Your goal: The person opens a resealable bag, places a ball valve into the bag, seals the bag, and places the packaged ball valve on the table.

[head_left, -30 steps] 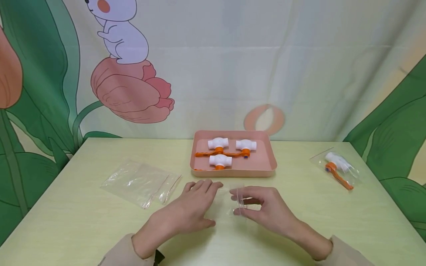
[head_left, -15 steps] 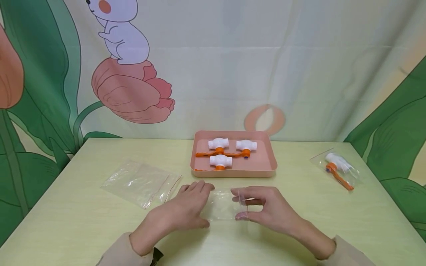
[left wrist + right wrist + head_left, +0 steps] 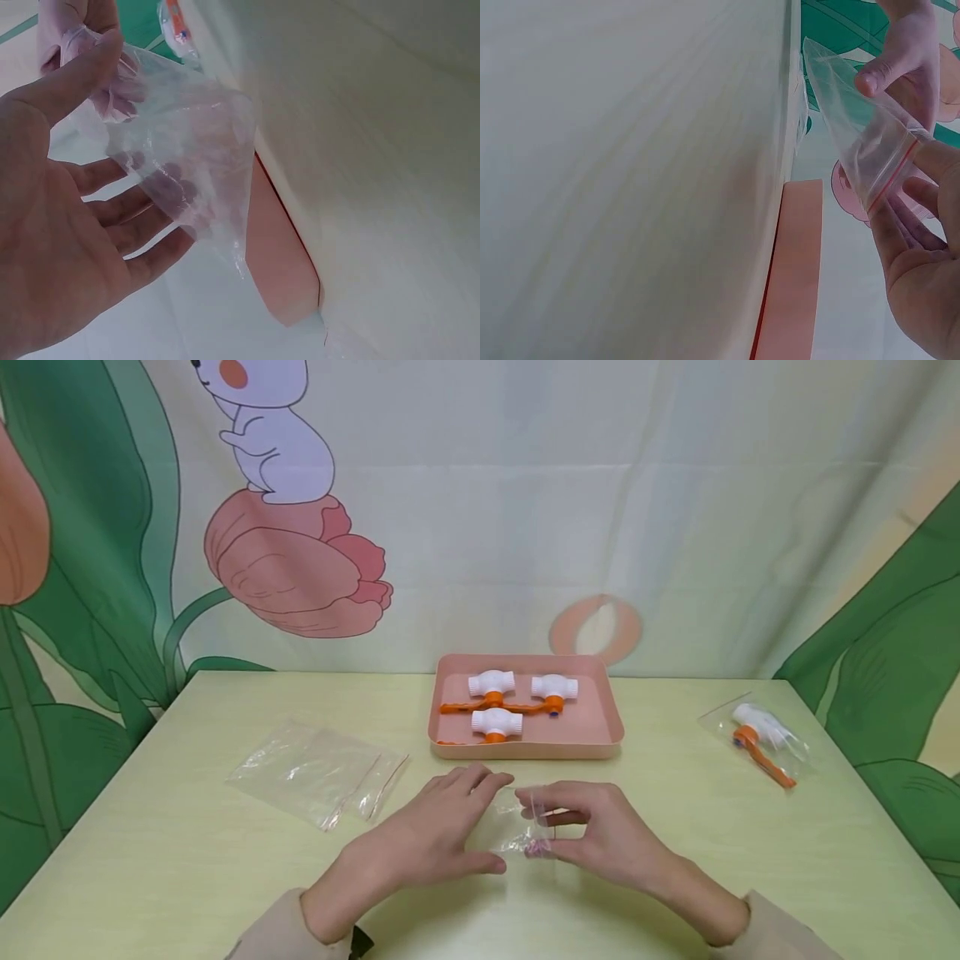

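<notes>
Bag (image 3: pixel 504 828), clear and red-lined at one end, is occupying the space between the two hands, over the bench (image 3: pixel 142 843) and in front of the tray (image 3: pixel 585 728). The right hand (image 3: pixel 606 828) is gripping it by the red-lined end, the fingers curving at the far edge and the thumb at the near one. The left hand (image 3: pixel 423 831) is holding its thumb and fingers apart and nearly straight about the other end; in the left wrist view, some of its fingers are showing through the plastic, though how firmly they are touching it cannot be told.

The pink tray is holding three white valves (image 3: pixel 492 683) with orange handles, two lying towards the back and one nearer the front. Flat bags (image 3: pixel 307 768) are overlapping at the left of the bench. A bagged valve (image 3: pixel 763 735) is lying at the right, well apart from the hands. Behind the bench, a printed curtain (image 3: pixel 465 518) is hanging.
</notes>
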Action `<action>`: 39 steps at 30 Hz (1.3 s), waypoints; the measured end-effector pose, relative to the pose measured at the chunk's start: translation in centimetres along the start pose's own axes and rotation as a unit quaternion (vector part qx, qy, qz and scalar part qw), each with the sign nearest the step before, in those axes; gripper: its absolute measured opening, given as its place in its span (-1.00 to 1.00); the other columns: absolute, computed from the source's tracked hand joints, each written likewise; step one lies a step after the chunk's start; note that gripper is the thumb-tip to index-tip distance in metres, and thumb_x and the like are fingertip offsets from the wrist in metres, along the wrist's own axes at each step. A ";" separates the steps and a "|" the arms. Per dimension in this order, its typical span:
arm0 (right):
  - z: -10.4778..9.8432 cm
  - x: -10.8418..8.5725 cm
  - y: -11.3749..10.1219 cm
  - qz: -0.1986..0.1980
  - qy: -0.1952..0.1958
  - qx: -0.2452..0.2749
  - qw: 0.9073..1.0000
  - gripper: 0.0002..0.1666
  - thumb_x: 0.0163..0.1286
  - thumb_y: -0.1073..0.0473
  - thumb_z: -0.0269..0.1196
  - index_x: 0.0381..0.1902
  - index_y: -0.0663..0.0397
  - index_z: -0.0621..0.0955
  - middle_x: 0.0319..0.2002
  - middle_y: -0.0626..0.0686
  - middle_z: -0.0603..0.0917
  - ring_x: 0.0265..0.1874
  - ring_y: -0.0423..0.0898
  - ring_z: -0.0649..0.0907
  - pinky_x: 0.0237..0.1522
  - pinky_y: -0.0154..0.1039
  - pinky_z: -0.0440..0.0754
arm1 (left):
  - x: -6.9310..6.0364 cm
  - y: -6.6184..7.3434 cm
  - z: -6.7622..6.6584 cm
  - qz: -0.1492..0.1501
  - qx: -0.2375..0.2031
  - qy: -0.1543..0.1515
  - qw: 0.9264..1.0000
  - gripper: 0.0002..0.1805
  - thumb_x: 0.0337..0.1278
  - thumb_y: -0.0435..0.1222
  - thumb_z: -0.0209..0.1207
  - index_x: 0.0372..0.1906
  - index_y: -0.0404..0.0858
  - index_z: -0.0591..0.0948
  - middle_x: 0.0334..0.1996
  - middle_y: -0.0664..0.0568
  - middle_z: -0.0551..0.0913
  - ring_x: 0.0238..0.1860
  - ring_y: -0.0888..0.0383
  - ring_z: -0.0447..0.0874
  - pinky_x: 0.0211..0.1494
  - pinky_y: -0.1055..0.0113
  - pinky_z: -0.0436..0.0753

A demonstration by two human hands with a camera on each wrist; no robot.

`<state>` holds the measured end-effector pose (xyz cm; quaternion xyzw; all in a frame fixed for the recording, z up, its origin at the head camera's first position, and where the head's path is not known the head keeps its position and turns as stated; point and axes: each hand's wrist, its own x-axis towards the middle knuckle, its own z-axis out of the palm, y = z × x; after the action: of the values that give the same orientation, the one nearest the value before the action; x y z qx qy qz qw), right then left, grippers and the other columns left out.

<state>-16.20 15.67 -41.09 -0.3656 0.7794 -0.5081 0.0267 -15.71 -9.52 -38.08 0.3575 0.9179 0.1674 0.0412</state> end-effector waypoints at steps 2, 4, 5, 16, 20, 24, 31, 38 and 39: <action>0.0 0.0 0.0 0.000 0.001 0.003 1.000 -0.41 0.19 0.25 0.55 0.19 0.21 0.67 -0.03 0.15 0.76 -0.07 0.07 0.76 -0.05 -0.22 0.72 | 0.0 0.0 0.0 0.000 0.007 0.003 1.000 -0.09 0.11 0.08 0.47 0.45 -0.27 0.37 0.17 0.01 0.47 0.21 0.03 0.45 0.35 0.02 0.43; 0.1 0.0 0.1 0.001 0.004 0.005 1.000 -0.42 0.20 0.23 0.55 0.19 0.20 0.67 -0.04 0.15 0.76 -0.09 0.04 0.76 -0.05 -0.21 0.72 | 0.0 -0.1 0.0 0.000 0.012 0.005 1.000 -0.11 0.12 0.08 0.46 0.43 -0.26 0.38 0.15 0.02 0.48 0.19 0.04 0.46 0.31 0.03 0.47; 0.1 0.0 0.1 0.001 0.005 0.004 1.000 -0.42 0.20 0.23 0.55 0.18 0.20 0.67 -0.05 0.14 0.76 -0.10 0.03 0.75 -0.05 -0.21 0.72 | 0.1 -0.1 0.1 -0.001 0.014 0.006 1.000 -0.12 0.13 0.07 0.46 0.43 -0.26 0.39 0.15 0.01 0.49 0.19 0.04 0.47 0.30 0.03 0.48; -0.2 0.3 -0.2 0.006 0.021 -0.006 1.000 -0.70 0.30 0.43 0.43 -0.03 0.13 0.73 -0.11 0.08 0.76 -0.12 -0.01 0.74 -0.04 -0.21 0.72 | 0.2 -0.3 -0.1 -0.015 0.016 0.012 1.000 -0.15 0.14 0.06 0.46 0.41 -0.28 0.43 0.17 -0.03 0.53 0.18 0.03 0.52 0.25 0.04 0.53; -0.8 0.5 -0.3 -0.008 0.043 -0.013 0.999 -0.70 0.28 0.53 0.38 -0.18 0.05 0.74 -0.16 -0.01 0.76 -0.14 -0.02 0.74 -0.10 -0.19 0.75 | 0.1 -0.5 -0.2 -0.024 0.013 0.011 1.000 -0.16 0.14 0.05 0.46 0.41 -0.28 0.43 0.18 -0.05 0.53 0.18 0.01 0.52 0.25 0.04 0.53; -1.9 0.7 -0.3 -0.001 0.064 -0.033 0.997 -0.71 0.28 0.53 0.37 -0.23 0.04 0.76 -0.21 -0.04 0.77 -0.20 -0.02 0.74 -0.15 -0.18 0.75 | 0.0 -0.7 -0.2 -0.025 0.010 0.010 1.000 -0.16 0.15 0.04 0.46 0.42 -0.28 0.42 0.16 -0.05 0.53 0.13 0.00 0.55 0.24 0.07 0.55; -4.4 1.4 0.1 0.035 0.080 -0.096 0.992 -0.77 0.29 0.48 0.40 -0.20 0.08 0.76 -0.26 -0.05 0.76 -0.29 -0.14 0.73 -0.18 -0.22 0.75 | 0.0 -0.7 -0.1 -0.020 0.014 0.009 1.000 -0.15 0.15 0.05 0.46 0.42 -0.30 0.42 0.12 -0.04 0.53 0.09 0.00 0.56 0.23 0.10 0.56; -6.3 2.7 1.3 0.081 0.071 -0.133 0.985 -0.86 0.36 0.38 0.38 -0.16 0.12 0.74 -0.24 -0.05 0.75 -0.23 -0.11 0.72 -0.18 -0.22 0.73 | -0.3 -0.8 -0.2 -0.019 0.017 0.013 1.000 -0.14 0.15 0.04 0.46 0.41 -0.31 0.41 0.12 -0.05 0.54 0.10 0.00 0.56 0.23 0.09 0.56; -6.5 3.0 1.5 0.090 0.071 -0.135 0.984 -0.87 0.37 0.37 0.38 -0.15 0.12 0.74 -0.24 -0.05 0.75 -0.22 -0.11 0.71 -0.17 -0.21 0.73 | -0.3 -0.8 -0.2 -0.020 0.016 0.013 1.000 -0.14 0.15 0.04 0.46 0.41 -0.31 0.41 0.12 -0.05 0.54 0.10 0.00 0.56 0.23 0.09 0.56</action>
<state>-21.88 19.25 -38.23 -0.2572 0.8706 -0.4182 -0.0322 -16.01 -10.30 -38.20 0.3373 0.9280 0.1560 0.0267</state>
